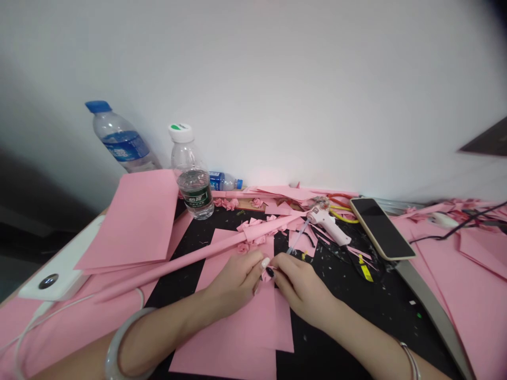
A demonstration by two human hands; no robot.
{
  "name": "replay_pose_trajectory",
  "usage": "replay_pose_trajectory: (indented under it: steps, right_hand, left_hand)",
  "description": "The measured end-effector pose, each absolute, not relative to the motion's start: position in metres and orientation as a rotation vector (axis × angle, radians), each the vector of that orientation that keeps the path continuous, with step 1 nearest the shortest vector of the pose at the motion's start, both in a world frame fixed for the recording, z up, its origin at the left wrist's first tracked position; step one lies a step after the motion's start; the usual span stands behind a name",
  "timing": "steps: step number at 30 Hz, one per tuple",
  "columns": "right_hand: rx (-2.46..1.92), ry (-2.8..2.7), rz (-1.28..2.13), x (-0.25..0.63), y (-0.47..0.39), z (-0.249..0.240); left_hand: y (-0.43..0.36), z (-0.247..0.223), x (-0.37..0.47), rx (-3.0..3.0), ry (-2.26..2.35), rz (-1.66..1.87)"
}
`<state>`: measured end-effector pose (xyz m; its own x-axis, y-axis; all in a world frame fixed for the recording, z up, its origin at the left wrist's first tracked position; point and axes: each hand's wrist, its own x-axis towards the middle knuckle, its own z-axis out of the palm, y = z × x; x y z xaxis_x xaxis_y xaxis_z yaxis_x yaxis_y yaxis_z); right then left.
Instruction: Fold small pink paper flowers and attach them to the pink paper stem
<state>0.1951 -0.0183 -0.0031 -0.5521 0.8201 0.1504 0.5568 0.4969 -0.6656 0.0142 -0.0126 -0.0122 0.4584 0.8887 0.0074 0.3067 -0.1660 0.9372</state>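
Note:
Between my fingertips is a small folded piece of pink paper point(266, 276), partly covered by the fingers. My left hand point(237, 277) pinches it from one side, with the thumb and forefinger closed. From the other side my right hand point(299, 282) grips it, also with thumb and fingers together. Both hands are above flat pink paper sheets point(233, 335) on the black mat. Just beyond them a long rolled pink paper tube point(222, 244) lies slantwise, with several pink paper flowers point(257, 240) around its far end. A white glue gun point(328, 224) rests beyond my right hand.
A water bottle with a white cap point(192, 179) and a blue-capped bottle point(122, 140) stand at the back left. Stacked pink sheets point(134, 221) lie on a white device point(67, 269) at left. A phone point(382, 229) and more pink paper point(471, 301) are at right.

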Motion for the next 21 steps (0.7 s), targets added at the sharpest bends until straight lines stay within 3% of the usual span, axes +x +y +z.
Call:
replay_pose_trajectory:
  steps: [7, 15, 21]
  right_hand:
    - [-1.058, -2.341, 0.814, 0.198, -0.015, -0.005]
    - [-1.156, -2.396, 0.563, 0.206, -0.007, -0.014]
    - [-1.135, -2.381, 0.583, 0.207, -0.005, -0.012]
  left_hand:
    - [-0.013, -0.010, 0.016, 1.405, 0.953, 0.697]
    - [-0.002, -0.023, 0.012, 0.869, 0.765, 0.440]
    - [0.001, -0.022, 0.010, 0.747, 0.733, 0.526]
